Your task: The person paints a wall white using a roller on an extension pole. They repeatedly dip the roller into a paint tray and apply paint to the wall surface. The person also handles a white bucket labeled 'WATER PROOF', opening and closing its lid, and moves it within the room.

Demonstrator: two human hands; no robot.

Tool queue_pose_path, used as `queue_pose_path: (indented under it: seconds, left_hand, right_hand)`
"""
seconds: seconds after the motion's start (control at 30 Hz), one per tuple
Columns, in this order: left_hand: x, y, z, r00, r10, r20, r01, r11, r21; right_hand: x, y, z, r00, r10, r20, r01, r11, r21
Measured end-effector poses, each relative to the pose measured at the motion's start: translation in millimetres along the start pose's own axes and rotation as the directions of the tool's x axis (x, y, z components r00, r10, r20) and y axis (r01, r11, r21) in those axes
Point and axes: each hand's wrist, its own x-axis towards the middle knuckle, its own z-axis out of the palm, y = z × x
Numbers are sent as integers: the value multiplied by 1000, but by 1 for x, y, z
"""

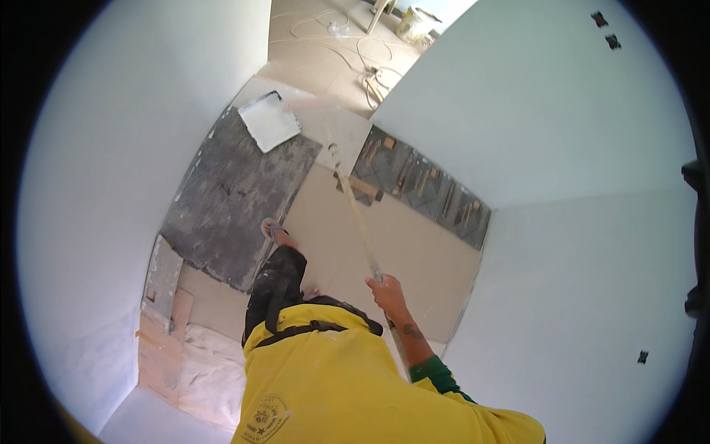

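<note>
My right hand (388, 294) is wrapped round a long, paint-spotted pole (356, 214). The pole runs from beside my forearm up over the floor, toward the doorway. Its far end is smeared, perhaps by motion, so I cannot make out the head on it. Left of that end, a square paint tray (270, 123) with white paint in it rests on a dark, worn board (233, 189). My left hand does not show.
Pale walls (584, 96) enclose the narrow room. Wood pieces lie on dark tiles (421, 177) along the right wall. My sandalled foot (275, 231) is at the board's edge. Beyond the opening are cables (370, 70) and a bucket (416, 24). A crumpled sheet (214, 362) lies lower left.
</note>
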Motion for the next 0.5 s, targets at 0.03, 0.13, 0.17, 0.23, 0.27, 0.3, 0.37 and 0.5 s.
queue_pose_path:
  seconds: [0.03,0.13,0.17,0.23,0.27,0.3,0.37,0.5]
  left_hand:
    - [4,4,28,999,15,42,-13,999,-49]
    - [27,16,126,969,104,223,-52,972,-228]
    - [39,20,162,946,142,290,-48,950,-309]
    - [64,12,219,911,175,374,-6,911,-412]
    - [76,2,238,899,175,402,19,900,-435]
    - [87,-15,245,895,162,415,35,903,-428]
    - [102,-56,236,906,97,413,67,928,-366]
    - [105,-108,150,979,-135,152,132,991,27]
  right_hand:
    - [35,-10,-4,998,32,55,-36,997,63]
    - [112,-43,-1,995,38,94,-34,998,-45]
    - [134,-54,2,990,108,90,-107,994,-14]
    - [168,-74,0,974,85,210,-75,996,-53]
    - [180,-87,4,966,90,242,-138,972,188]
    - [198,-103,13,936,169,308,-288,871,397]
    - [237,-137,31,928,243,283,-311,922,231]
    - [297,-165,48,967,105,233,-79,990,-116]
